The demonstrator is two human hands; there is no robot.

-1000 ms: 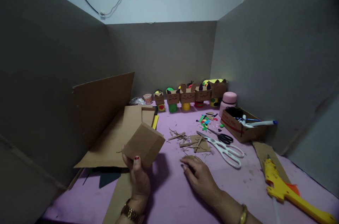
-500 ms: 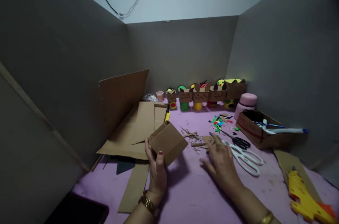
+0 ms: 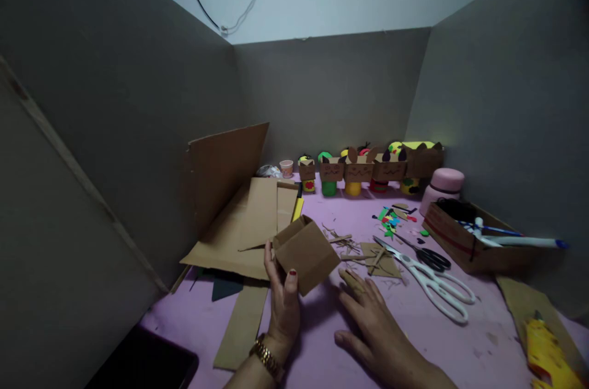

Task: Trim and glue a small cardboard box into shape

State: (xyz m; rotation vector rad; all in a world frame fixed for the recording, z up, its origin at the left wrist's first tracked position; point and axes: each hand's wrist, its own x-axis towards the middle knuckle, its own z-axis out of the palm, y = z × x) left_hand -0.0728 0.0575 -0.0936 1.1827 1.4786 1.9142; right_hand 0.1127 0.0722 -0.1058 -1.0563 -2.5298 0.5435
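My left hand (image 3: 283, 309) grips a small open cardboard box (image 3: 308, 254) from its left side, thumb on the near face. The box is tilted, held up over the purple tabletop. To its right, my right hand (image 3: 375, 327) is open, fingers stretched toward the box but apart from it. Along one of its fingers is a tan covering or strip; I cannot tell which. Beyond that hand lie a flat cardboard piece (image 3: 391, 267) with thin scraps and white-handled scissors (image 3: 427, 278).
Larger cardboard sheets (image 3: 225, 242) are on the left, a dark flat device (image 3: 142, 361) nearer. Cardboard-faced figures (image 3: 359, 171) line the back. At right are black-handled scissors (image 3: 435, 259), a pink bottle (image 3: 444, 186), a tool box (image 3: 460, 245) and a yellow glue gun (image 3: 550, 349).
My right hand has moved left and nearer, away from the scissors and scraps toward the box. My left hand still holds the box. The whole view has shifted slightly.
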